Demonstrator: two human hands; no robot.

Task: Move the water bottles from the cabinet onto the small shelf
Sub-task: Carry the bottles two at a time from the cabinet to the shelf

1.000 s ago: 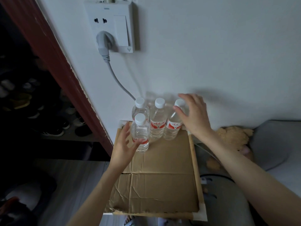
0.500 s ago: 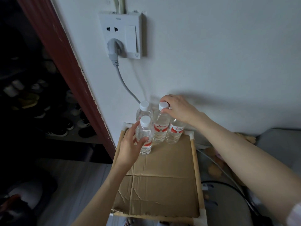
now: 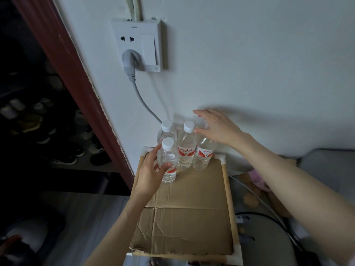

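Four water bottles stand upright in a tight cluster at the back of the small shelf (image 3: 226, 187), against the wall; packed there, it seems, to leave the cardboard sheet (image 3: 188, 212) in front of them bare for more. The left hand (image 3: 151, 174) wraps the front bottle (image 3: 167, 160) from its left side; thumb and fingers curl about the clear body around the red label, a grip taken low and away from the cap, which I judge keeps the bottle steady while it is nudged in against its neighbours. Just behind this grip stands the rear left bottle (image 3: 166, 129), mostly hidden; just to its right stands the middle bottle (image 3: 186, 148), touching or nearly so.

The right hand (image 3: 218, 129) is spread with its fingers straight and holds nothing; it hovers over the rightmost bottle (image 3: 204, 154) (whose cap it hides), fingertips near the middle bottle's cap; whether the palm touches is not clear. Such a flat hand reads as guarding the row against tipping.

Above the right hand a grey plug (image 3: 129, 63) sits in the wall socket (image 3: 137, 44), its cable running down behind the bottles; a snag to mind.

Any further bottles must come from the cabinet, out of view.
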